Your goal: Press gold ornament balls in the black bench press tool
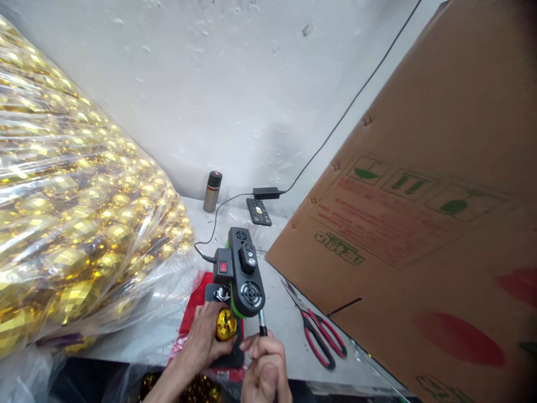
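My left hand point(206, 336) is closed around a small shiny gold ball point(226, 324), its fingers and thumb on either side, just under the front of a black and green machine point(247, 274). The machine has a red switch, round vents and a dark base plate. My right hand point(266, 366) grips the black end of a metal lever point(262, 322) at the machine's front right. Red material point(196, 296) lies beneath the base. Scissors with red and black handles point(321, 336) lie open to the right of the machine.
A plastic bag of gold balls point(84, 224) fills the left side. A large cardboard box point(403, 196) stands at the right. Behind the machine are a bottle point(212, 193), a phone point(259, 212) and a power adapter point(266, 193) with cables, near the white wall point(251, 84).
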A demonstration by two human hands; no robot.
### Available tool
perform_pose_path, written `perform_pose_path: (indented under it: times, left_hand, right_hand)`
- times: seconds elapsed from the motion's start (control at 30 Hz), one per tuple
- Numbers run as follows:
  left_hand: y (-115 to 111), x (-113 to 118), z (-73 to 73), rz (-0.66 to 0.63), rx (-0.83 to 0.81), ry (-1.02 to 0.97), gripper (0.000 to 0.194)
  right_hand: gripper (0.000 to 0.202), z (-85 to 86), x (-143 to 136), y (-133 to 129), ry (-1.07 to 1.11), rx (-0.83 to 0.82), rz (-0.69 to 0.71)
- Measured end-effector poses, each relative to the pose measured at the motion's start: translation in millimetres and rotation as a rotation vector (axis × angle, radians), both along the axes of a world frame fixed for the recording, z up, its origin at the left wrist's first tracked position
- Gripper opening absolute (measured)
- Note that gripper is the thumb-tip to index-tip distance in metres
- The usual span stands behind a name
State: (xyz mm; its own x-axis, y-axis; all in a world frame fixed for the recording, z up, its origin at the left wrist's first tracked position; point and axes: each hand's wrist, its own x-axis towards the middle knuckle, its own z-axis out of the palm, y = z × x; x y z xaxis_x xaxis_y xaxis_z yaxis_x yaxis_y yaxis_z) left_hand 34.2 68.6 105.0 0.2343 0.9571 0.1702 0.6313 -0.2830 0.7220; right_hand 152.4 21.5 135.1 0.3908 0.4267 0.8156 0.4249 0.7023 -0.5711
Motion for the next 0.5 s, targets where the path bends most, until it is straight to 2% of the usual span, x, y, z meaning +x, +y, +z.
perform_pose_path:
  times: [0.17,0.27,0.37,0.5]
  left_hand:
    - [-1,1,-2.0,0.005,-0.01,0.017,0.039]
    - [-1,2,-3.9,0.01,0.007,-0.005,0.038]
    - [0,2,-2.6,0.012,0.007,-0.026,0.04]
    - [-9,-3,-5.7,-0.007,-0.001,-0.08,0.053]
  right_hand:
    - [0.037,-7.7,-3,2,-0.082,0.044,-0.078]
    - [0.037,-1.9,-1,1,-0.152,0.026,-0.084]
    - [0.038,23.7,2,-6,-0.168,-0.006,-0.076]
    - [0.039,86.0,-3,-14,0.073,-0.266,0.001]
